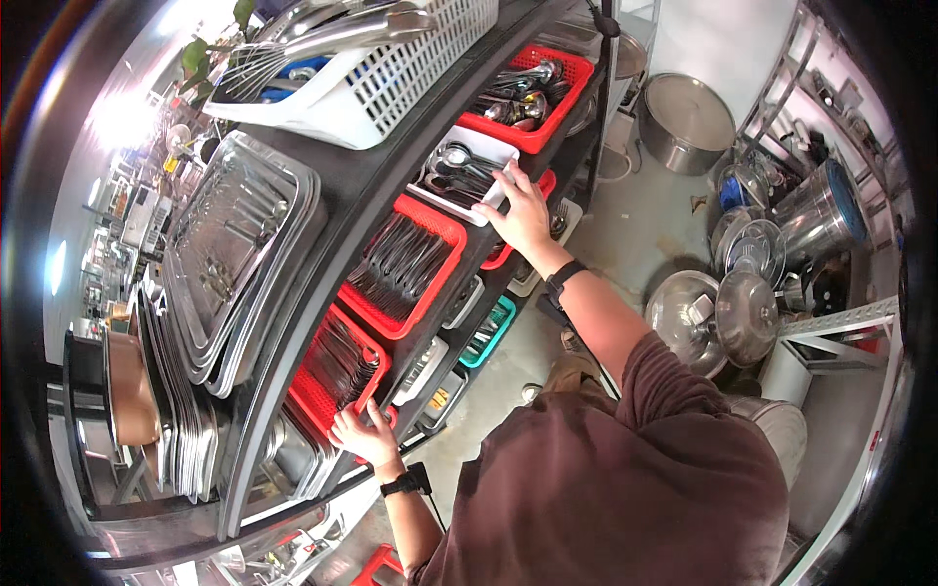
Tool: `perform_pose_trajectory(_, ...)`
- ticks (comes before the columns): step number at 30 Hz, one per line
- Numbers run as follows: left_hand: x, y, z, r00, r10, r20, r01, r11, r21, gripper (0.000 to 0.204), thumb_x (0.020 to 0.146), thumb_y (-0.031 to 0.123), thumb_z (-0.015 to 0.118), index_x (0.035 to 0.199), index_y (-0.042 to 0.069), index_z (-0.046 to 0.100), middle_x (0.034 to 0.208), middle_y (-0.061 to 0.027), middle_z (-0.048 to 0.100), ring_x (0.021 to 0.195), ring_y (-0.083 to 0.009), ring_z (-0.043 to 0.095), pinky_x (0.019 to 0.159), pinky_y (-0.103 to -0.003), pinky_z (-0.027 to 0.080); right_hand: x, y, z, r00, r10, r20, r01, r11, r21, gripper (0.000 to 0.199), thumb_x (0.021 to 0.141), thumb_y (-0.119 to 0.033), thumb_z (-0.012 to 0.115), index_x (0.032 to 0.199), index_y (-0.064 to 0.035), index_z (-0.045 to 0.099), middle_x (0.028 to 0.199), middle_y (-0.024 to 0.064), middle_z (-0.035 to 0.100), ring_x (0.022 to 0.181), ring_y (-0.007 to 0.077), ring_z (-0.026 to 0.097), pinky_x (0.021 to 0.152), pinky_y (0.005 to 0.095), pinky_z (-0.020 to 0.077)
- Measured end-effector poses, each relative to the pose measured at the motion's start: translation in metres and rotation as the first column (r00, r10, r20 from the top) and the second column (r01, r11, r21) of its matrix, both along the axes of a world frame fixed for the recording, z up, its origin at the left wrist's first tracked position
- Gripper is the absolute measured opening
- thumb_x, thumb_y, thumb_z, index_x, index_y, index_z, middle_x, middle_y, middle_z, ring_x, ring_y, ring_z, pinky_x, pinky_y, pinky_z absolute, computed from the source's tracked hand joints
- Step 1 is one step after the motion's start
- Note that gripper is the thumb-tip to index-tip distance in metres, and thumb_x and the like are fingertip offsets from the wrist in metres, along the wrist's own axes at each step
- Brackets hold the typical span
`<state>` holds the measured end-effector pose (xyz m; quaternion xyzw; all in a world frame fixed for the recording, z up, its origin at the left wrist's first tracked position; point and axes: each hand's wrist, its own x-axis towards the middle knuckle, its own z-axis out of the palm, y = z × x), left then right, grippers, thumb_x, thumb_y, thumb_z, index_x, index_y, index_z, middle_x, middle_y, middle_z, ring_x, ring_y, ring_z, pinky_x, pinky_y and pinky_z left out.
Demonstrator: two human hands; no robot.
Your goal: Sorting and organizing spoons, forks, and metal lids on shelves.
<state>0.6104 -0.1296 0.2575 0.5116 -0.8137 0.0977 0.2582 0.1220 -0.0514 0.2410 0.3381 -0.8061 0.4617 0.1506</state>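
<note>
My right hand [520, 213] is at the near end of a white basket [451, 202] of spoons. Its thumb and fingertips hook over the rim, spread along it. Lower left, my left hand [365, 438] rests with fingers apart against the near end of a red basket [311, 383]. Dark-looking cutlery lies lengthwise in that basket. Between the two hands sits another red basket [427, 293], filled with thin metal cutlery. Beyond the white basket, a further red basket [532, 137] holds ladles or large spoons.
Above stands a white slotted basket [391, 103] with whisks, beside stacked metal trays [311, 210]. On a lower shelf are a teal basket [506, 317] and grey containers. Pots, bowls and a large lidded pot [689, 112] stand on the floor to the right, near a metal rack [840, 317].
</note>
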Motion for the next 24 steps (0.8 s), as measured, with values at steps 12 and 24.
perform_pose_trajectory(12,0.008,0.002,0.008,0.999,-0.018,0.045,0.013,0.993,0.114,0.058,0.104,0.051,0.07,0.129,-0.001,0.066,0.123,-0.0219,0.066,0.123,-0.0462,0.061,0.118,-0.062,0.038,-0.008,-0.008,-0.006,0.998,0.05,0.025,-0.047,0.994,-0.1,0.078,0.086,-0.054,0.088,0.143,-0.0038,0.069,0.162,0.0233,0.053,0.134,0.0444,0.061,0.115,0.0583,0.0462)
perform_pose_trajectory(24,-0.158,0.068,0.043,0.965,-0.238,-0.109,0.247,0.966,0.078,0.065,0.092,0.01,0.078,0.152,-0.001,0.054,0.154,-0.0282,0.055,0.141,-0.0481,0.053,0.122,-0.057,0.041,-0.052,0.048,-0.005,0.89,0.456,0.024,-0.457,0.889,0.026,0.087,0.093,-0.034,0.087,0.166,-0.0095,0.047,0.177,0.0195,0.035,0.147,0.0405,0.057,0.117,0.0487,0.0522)
